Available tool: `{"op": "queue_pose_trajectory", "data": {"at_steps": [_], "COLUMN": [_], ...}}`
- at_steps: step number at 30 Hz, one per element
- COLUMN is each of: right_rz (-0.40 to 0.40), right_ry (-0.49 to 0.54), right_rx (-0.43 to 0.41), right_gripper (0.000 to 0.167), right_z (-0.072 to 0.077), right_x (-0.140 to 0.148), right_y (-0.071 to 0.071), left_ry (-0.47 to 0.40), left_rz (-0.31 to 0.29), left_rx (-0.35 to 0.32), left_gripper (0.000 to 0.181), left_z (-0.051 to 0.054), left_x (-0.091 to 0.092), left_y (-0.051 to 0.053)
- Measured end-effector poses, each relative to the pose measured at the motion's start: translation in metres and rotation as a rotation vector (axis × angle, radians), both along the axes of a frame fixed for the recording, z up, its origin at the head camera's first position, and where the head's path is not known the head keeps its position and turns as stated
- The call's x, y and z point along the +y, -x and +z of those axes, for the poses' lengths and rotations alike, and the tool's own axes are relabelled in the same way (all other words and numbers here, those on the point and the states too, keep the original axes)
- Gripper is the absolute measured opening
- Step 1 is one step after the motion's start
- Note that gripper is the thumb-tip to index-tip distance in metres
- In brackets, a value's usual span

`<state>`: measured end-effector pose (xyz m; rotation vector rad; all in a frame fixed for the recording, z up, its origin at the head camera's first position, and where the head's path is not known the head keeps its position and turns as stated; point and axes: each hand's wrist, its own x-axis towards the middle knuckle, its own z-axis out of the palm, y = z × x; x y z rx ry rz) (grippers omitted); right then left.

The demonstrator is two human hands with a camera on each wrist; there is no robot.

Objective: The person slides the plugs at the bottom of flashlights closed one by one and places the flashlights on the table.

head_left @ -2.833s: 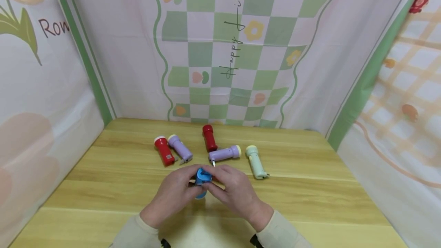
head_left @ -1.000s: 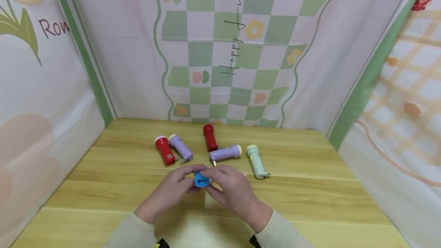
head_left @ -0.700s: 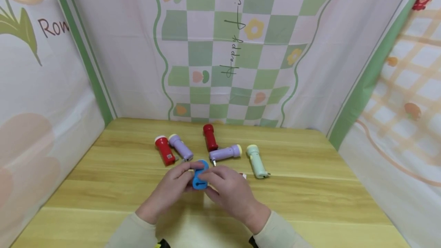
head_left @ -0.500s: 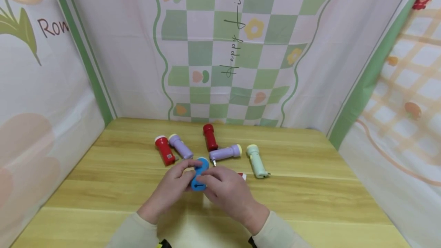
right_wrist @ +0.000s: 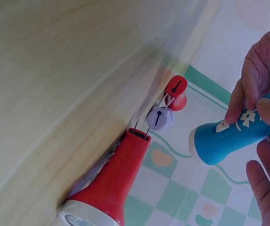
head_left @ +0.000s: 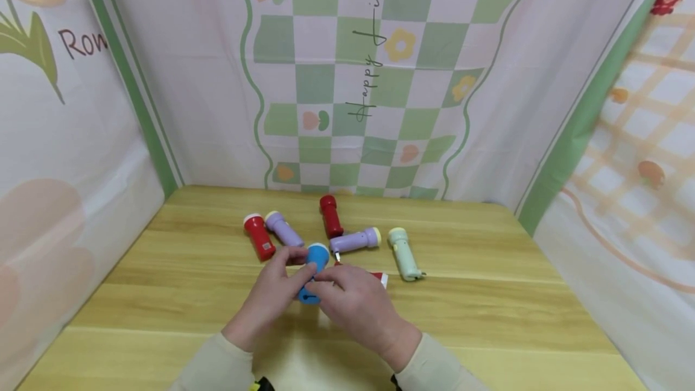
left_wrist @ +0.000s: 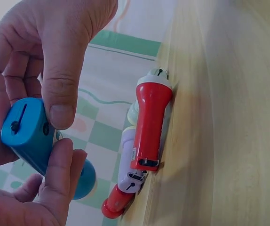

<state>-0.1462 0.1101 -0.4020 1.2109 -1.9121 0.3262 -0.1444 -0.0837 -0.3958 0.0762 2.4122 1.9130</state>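
Observation:
A blue flashlight (head_left: 318,253) with a white rim is held up between both hands, its slotted tail end towards me and its head pointing away. My left hand (head_left: 266,294) grips it from the left, thumb and index finger on the body. My right hand (head_left: 365,306) pinches it near the tail end from the right. Fingers cover the middle of the body in the head view. White markings show on its side (right_wrist: 249,117) in the right wrist view. Partly hidden behind my right hand lies a red flashlight (left_wrist: 151,117) with a white head.
On the wooden table (head_left: 179,294) lie more flashlights: red (head_left: 260,238) and purple (head_left: 283,229) at left, another red (head_left: 330,217) and purple (head_left: 355,241) behind the hands, and pale green (head_left: 404,255) at right. Patterned cloth (head_left: 217,77) encloses the back and sides.
The blue flashlight has been tipped, so its head now shows beyond the fingers and its tail faces me. The right hand has shifted slightly, uncovering part of the red flashlight behind it.

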Motion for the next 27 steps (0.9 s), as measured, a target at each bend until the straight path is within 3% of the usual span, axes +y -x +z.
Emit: {"op": "queue_pose_trajectory", "data": {"at_steps": [7, 14, 19, 27], "right_rz": [-0.01, -0.048, -0.1, -0.21], "right_ry": [-0.012, 0.001, -0.017, -0.06], "right_rx": [-0.001, -0.023, -0.067, -0.093], "right_gripper": [0.027, 0.046, 0.051, 0.061], "right_z": [-0.001, 0.0, 0.0, -0.003], "right_x": [-0.001, 0.005, 0.014, 0.029], "right_y": [0.001, 0.004, 0.006, 0.01], "left_ry": [-0.016, 0.008, 0.068, 0.095], "left_rz": [0.015, 0.036, 0.049, 0.047], "left_rx": [0.0, 0.021, 0.036, 0.024], "left_gripper": [0.048, 0.05, 0.05, 0.05], "left_z": [-0.002, -0.006, -0.004, -0.001], "left_x": [-0.004, -0.013, -0.023, -0.047], "left_y": [0.001, 0.003, 0.005, 0.009]}}
